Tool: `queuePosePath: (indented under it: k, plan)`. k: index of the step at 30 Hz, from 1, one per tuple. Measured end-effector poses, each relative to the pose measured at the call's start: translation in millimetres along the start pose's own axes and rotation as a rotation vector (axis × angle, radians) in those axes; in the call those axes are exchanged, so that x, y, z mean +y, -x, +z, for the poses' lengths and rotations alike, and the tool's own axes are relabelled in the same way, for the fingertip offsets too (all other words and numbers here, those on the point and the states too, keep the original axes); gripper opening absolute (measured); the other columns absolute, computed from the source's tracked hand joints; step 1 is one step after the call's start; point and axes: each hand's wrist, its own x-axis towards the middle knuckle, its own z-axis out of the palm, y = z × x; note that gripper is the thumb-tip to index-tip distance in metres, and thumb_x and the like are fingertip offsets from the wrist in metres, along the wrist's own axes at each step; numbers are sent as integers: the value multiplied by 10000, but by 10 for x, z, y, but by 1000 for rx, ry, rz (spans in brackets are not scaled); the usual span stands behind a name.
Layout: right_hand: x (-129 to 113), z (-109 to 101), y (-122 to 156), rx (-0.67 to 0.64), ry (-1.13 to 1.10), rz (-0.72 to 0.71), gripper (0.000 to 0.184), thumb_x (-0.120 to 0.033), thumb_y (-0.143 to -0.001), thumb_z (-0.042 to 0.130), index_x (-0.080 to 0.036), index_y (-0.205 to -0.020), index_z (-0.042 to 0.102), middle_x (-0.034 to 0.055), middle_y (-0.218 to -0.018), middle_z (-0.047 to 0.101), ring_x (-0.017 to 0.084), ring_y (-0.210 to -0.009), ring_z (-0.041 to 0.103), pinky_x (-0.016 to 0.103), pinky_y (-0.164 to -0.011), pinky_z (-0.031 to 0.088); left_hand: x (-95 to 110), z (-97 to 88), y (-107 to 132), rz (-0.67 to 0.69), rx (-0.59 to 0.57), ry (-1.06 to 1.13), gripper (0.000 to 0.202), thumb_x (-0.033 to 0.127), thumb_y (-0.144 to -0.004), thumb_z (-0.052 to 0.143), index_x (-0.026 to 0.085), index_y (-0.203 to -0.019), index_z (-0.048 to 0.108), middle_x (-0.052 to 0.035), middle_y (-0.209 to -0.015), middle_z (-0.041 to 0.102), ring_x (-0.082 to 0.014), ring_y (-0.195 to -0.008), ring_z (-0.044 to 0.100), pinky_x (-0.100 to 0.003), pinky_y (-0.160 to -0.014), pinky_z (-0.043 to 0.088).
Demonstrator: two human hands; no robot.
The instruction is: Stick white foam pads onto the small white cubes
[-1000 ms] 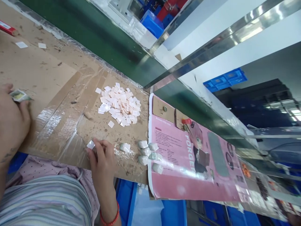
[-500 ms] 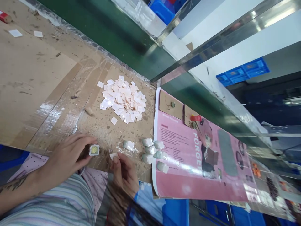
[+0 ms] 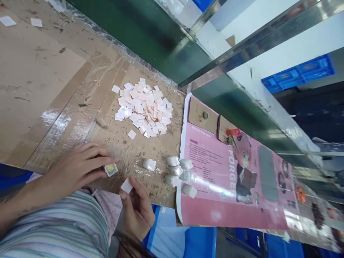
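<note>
Your left hand, lower left: fingers closed on a yellow-centred square. Your right hand: fingers pinching a white square.

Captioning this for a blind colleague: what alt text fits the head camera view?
Two bare hands work over cardboard: the right hand pinches a white square, and the left hand touches a small white-edged piece with a yellow centre. Beyond lie a pile of pale squares, a few white packets and a pink poster.
</note>
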Motion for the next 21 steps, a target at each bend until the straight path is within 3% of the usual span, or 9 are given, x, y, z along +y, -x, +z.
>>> queuePosePath:
  k: [3,6,9,12,17,21]
  plan:
    - [74,40,27,-6,72,-42,304,-221,-966,731,-301,-1259,757,55,-1139,815,214,-1040,792,318,-877,666,51,78,32,-33,68,-33,438,502,-1072,546,315,-1468,542,-44,-1254,707,-259,-1166,636,-370,-1030,489]
    - [120,81,56,-9,118,-127,369,-167,-1002,673,-266,-1357,678,83,-1213,804,217,-1083,798,334,-893,680,111,184,69,-56,144,-16,365,445,-1068,563,272,-1389,552,-68,-1228,727,-276,-1149,655,-388,-1023,503]
    - [99,88,31,-16,185,-264,404,-155,-1023,644,-293,-1403,641,74,-1220,798,213,-1102,788,342,-896,680,107,210,81,-93,114,65,299,339,-1030,596,299,-1326,573,-40,-1178,733,-263,-1101,678,-368,-1002,525]
    - [51,72,-34,-6,304,-363,366,-181,-1034,647,-340,-1361,687,54,-1134,786,202,-1024,774,319,-803,667,64,175,87,-128,53,124,338,318,-1003,621,335,-1337,570,-15,-1211,718,-240,-1126,675,-336,-1010,530]
    - [32,0,-37,22,564,-407,451,-115,-974,719,-390,-1333,724,16,-855,680,187,-806,681,317,-686,598,41,137,124,-93,40,129,219,418,-1081,551,325,-1278,578,-13,-1220,707,-220,-1196,649,-328,-1074,476]
    - [-1,-94,38,-40,559,-428,502,-70,-1002,646,-358,-1412,677,36,-941,777,192,-861,739,309,-729,637,44,128,144,-81,41,138,191,371,-1070,591,320,-1254,604,0,-1215,728,-223,-1202,663,-339,-1075,489]
